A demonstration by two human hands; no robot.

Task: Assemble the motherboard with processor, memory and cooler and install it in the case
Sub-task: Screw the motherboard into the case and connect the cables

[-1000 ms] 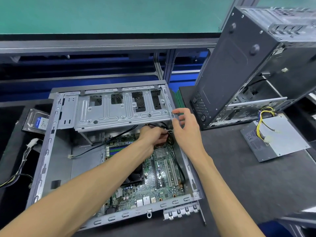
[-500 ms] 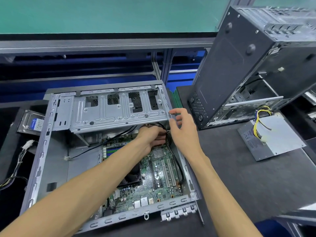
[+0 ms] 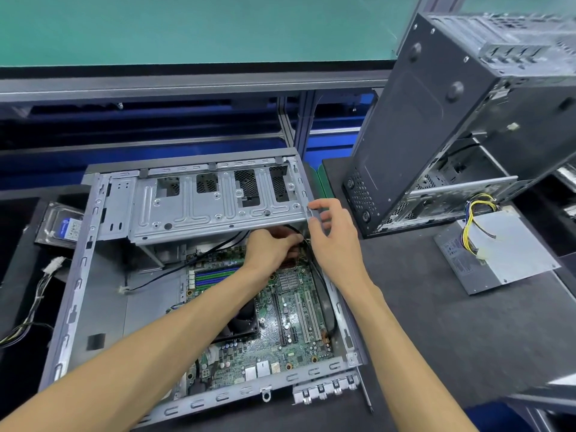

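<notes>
Head view shows us both of our hands deep at the far right corner of the open case (image 3: 67, 310), which lies flat on the desk (image 3: 436, 338). Our left hand (image 3: 271, 247) reaches under the raised drive tray (image 3: 215, 210), with its fingers curled around a thin black cable (image 3: 322, 285) or its plug; the fingertips are hidden, so we cannot tell exactly what this grip holds. Our right hand (image 3: 335, 235) is just beside it, on the right, and pinches the near right corner of the drive tray between thumb and fingers.

The motherboard (image 3: 290, 322) is already inside the case, below and toward us from both grips. Its long side runs from the tray toward our body. The cooler (image 3: 243, 322) sits on it, mostly covered by our left forearm, and the memory slots (image 3: 215, 274) lie left of the left grip.

We judge that the step now is to connect a cable near the far edge of the board. The socket should lie just under the left grip, so the left hand is the nearer one for this, while the right hand keeps the tray up. The cable runs along the right wall of the case, and it could catch under the tray edge.
</notes>
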